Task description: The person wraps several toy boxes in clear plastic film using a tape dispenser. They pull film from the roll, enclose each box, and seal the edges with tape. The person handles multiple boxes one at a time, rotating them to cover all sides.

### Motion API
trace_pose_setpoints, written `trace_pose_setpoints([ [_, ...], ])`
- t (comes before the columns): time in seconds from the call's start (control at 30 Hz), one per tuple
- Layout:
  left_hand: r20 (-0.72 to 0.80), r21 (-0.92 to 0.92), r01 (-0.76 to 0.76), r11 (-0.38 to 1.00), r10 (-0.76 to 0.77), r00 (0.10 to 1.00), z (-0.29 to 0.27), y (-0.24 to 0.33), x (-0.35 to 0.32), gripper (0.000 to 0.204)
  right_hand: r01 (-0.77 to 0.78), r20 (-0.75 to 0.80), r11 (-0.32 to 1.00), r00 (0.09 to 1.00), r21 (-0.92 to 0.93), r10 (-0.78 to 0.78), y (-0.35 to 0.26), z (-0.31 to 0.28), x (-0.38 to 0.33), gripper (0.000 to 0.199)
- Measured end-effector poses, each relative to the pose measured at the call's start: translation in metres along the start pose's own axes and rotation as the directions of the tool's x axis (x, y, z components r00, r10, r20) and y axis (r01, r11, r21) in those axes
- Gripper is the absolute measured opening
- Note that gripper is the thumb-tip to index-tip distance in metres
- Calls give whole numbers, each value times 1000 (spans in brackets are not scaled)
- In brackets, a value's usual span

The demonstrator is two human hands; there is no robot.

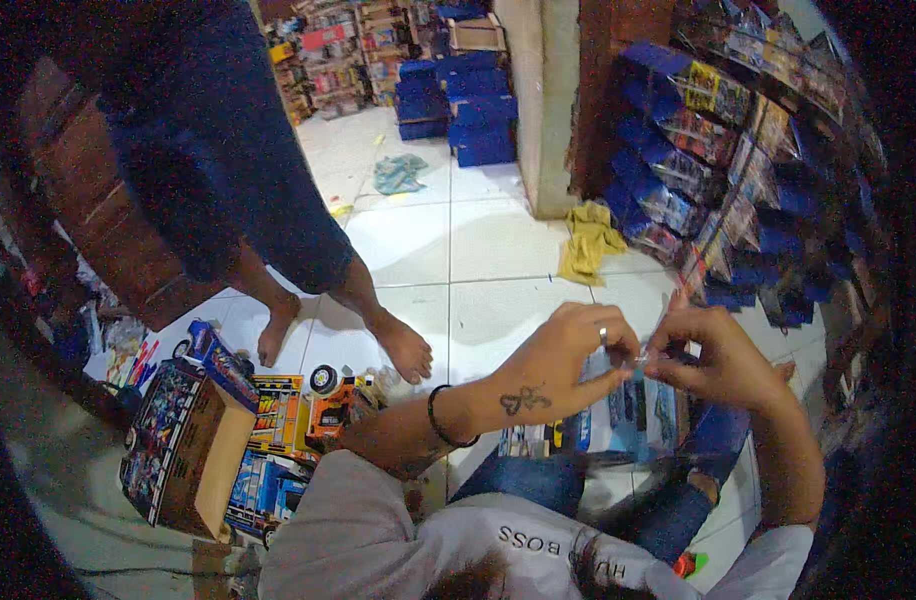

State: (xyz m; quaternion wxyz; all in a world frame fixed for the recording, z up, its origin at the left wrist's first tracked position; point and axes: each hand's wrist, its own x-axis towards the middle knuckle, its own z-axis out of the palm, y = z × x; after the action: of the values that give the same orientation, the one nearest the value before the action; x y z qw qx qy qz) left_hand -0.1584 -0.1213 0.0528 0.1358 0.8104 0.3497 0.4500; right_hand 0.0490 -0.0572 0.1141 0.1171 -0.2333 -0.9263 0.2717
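My left hand [578,355], with a ring on one finger, is raised in front of me, its thumb and fingertips pinched together. Close beside it, my right hand [713,352] pinches too, so that the fingertips nearly meet. A small pale bit shows between them, too small to name. Below the hands, over my lap, lies a clear plastic-wrapped package [628,425] with blue and dark parts inside. My wrists and forearms partly cover it, and I cannot tell whether the pinched bit belongs to it.
Toy trucks, one orange [336,408] and one blue [261,492], lie left of me beside an open cardboard box [225,455]. A person's bare foot [403,345] stands nearby. Yellow cloth [590,245] and a teal cloth [400,174] lie on the tiles. Blue boxes [481,110] are stacked behind.
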Motion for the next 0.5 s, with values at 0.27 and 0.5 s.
trace_pose_setpoints([
  [0.27,-15,-24,129,991,-129,991,-11,15,-3,13,237,-191,960,960,148,-207,2,5,0,14],
  [0.5,-116,-224,295,929,-326,938,7,8,-4,12,202,-241,943,961,264,-138,15,13,1,14],
])
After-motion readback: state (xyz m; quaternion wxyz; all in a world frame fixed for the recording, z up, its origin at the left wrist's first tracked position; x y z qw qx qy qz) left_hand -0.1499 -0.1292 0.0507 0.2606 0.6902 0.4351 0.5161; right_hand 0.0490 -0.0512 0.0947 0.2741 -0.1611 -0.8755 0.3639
